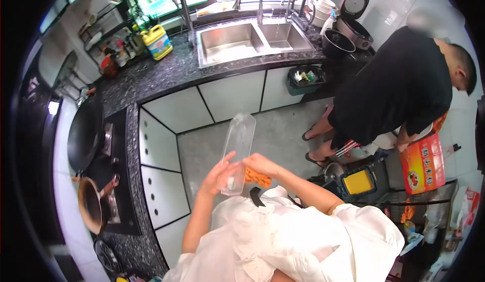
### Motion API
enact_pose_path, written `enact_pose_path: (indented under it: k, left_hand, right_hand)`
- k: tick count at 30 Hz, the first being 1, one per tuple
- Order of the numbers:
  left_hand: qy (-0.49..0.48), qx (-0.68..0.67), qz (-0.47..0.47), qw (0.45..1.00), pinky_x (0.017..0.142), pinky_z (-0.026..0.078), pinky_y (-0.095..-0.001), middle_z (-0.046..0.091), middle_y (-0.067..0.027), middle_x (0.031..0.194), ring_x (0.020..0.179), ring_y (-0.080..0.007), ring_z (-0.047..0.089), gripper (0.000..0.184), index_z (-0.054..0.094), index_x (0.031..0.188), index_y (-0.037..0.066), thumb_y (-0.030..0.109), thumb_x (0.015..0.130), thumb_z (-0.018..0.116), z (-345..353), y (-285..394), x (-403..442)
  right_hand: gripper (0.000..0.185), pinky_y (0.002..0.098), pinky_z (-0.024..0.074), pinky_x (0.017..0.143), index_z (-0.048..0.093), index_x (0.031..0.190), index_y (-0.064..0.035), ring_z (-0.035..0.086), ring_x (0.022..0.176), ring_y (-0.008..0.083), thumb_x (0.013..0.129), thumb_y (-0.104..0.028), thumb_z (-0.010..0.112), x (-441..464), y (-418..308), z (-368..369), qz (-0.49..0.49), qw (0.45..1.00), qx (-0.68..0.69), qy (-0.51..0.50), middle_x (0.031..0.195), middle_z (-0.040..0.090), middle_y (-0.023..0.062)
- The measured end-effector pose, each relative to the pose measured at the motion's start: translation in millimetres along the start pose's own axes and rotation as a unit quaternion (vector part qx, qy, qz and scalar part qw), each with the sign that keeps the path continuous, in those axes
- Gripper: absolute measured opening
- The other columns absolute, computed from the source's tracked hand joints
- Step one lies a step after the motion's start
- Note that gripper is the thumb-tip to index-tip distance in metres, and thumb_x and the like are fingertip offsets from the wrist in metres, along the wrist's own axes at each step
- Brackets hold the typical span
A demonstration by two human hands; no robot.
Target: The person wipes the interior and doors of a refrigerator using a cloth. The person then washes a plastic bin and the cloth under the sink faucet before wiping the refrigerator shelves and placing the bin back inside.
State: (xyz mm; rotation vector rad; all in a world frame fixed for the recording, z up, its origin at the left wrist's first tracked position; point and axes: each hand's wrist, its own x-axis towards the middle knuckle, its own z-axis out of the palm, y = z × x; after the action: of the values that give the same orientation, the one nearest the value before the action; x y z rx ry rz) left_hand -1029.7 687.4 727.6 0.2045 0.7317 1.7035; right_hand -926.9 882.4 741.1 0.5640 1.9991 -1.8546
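Observation:
A long, clear plastic container (239,136) is held tilted in front of my body, above the floor. My left hand (221,175) is at its left side near the lower end, thumb and fingers around the wall. On the opposite side, the fingers of my right hand (260,165) are closed at the container's edge. An orange patterned item (258,178) shows just under my right hand; its kind is unclear, and I cannot tell whether the hand touches it. Something small and pale shows through the container's lower end.
A double sink (230,42) is set into the dark counter ahead. A wok (86,133) and a pan (91,206) sit by the stove at left. At right, a person in black (394,85) bends over a red-and-yellow box (423,165). A small bin (305,80) hangs below the counter.

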Motion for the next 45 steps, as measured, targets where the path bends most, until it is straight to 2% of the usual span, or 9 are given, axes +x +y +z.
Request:
enact_pose_path:
  k: [5,13,19,23,25,27,30,39,45]
  left_hand:
    - [-0.006,-0.053,0.012,0.999,0.098,0.045,-0.0467,0.048,-0.0173,0.134,0.119,-0.0291,0.052,0.057,0.024,0.149,0.02,0.03,0.099,0.048,-10,95,118]
    - [0.095,-0.08,0.059,0.991,0.089,0.051,-0.0422,0.052,-0.0145,0.13,0.111,-0.0261,0.056,0.058,0.023,0.15,0.024,0.046,0.1,0.041,-67,238,298]
    - [0.3,-0.075,0.056,0.949,0.088,0.049,-0.0476,0.053,-0.021,0.129,0.111,-0.0334,0.057,0.063,0.027,0.148,0.022,0.053,0.096,0.045,-105,321,418]
    - [0.328,-0.037,0.019,0.944,0.091,0.047,-0.0499,0.048,-0.025,0.131,0.115,-0.0373,0.053,0.067,0.026,0.147,0.018,0.056,0.095,0.045,-134,360,517]
    - [0.324,-0.073,-0.005,0.943,0.093,0.047,-0.0506,0.049,-0.0241,0.132,0.116,-0.0367,0.053,0.069,0.027,0.147,0.017,0.057,0.094,0.045,-133,376,568]
    - [0.214,-0.153,-0.032,0.964,0.094,0.047,-0.0509,0.048,-0.0225,0.133,0.116,-0.0352,0.054,0.072,0.023,0.149,0.017,0.059,0.094,0.043,-175,379,611]
    - [0.338,-0.076,-0.054,0.937,0.094,0.047,-0.0513,0.049,-0.0209,0.133,0.116,-0.0343,0.055,0.075,0.018,0.15,0.019,0.06,0.094,0.043,-169,377,662]
    - [0.406,-0.112,0.039,0.906,0.098,0.044,-0.0522,0.051,-0.0179,0.128,0.115,-0.0336,0.055,0.07,0.016,0.151,0.029,0.061,0.094,0.042,-199,344,768]
    - [0.46,-0.198,0.085,0.861,0.089,0.049,-0.0536,0.059,-0.0178,0.114,0.1,-0.0356,0.061,0.055,0.03,0.144,0.021,0.048,0.097,0.037,-223,345,781]
  right_hand:
    - [0.05,0.03,0.0538,0.069,0.067,0.095,-0.0007,0.067,0.074,0.017,0.096,-0.048,0.051,30,-77,-100,-0.002,0.953,0.301,0.033,0.081,0.068,0.0093]
    - [0.03,0.0383,0.0541,0.067,0.062,0.086,-0.0041,0.064,0.067,0.0233,0.093,-0.032,0.054,158,-45,-278,0.003,0.753,0.648,0.117,0.073,0.064,0.0066]
    - [0.024,0.0339,0.0515,0.062,0.059,0.09,-0.0055,0.062,0.067,0.0236,0.093,-0.029,0.055,364,-141,-487,-0.056,0.816,0.575,0.029,0.075,0.063,0.0058]
    - [0.013,0.0307,0.0496,0.055,0.051,0.103,-0.0079,0.06,0.062,0.0188,0.092,-0.014,0.055,534,-192,-626,-0.314,0.832,0.378,0.257,0.077,0.062,0.0093]
    - [0.037,0.0298,0.0498,0.057,0.049,0.122,-0.0061,0.063,0.065,0.0188,0.089,-0.017,0.061,568,-249,-670,-0.139,0.838,0.315,0.423,0.08,0.063,0.0111]
    - [0.038,0.0317,0.0499,0.058,0.057,0.119,-0.0073,0.066,0.066,0.0196,0.087,-0.027,0.065,650,-239,-734,-0.184,0.833,0.123,0.506,0.084,0.067,0.012]
    - [0.036,0.041,0.0509,0.069,0.069,0.107,-0.0157,0.069,0.081,0.028,0.087,-0.044,0.059,649,-248,-732,-0.108,0.777,-0.058,0.617,0.089,0.071,0.0114]
    - [0.024,0.0422,0.0514,0.072,0.07,0.107,-0.0237,0.067,0.083,0.0336,0.089,-0.028,0.056,616,-200,-720,-0.129,0.768,-0.093,0.621,0.085,0.071,0.0116]
    - [0.03,0.0385,0.0516,0.071,0.068,0.109,-0.0066,0.069,0.079,0.0275,0.09,-0.029,0.06,643,-168,-750,-0.244,0.714,-0.073,0.652,0.089,0.071,0.0155]
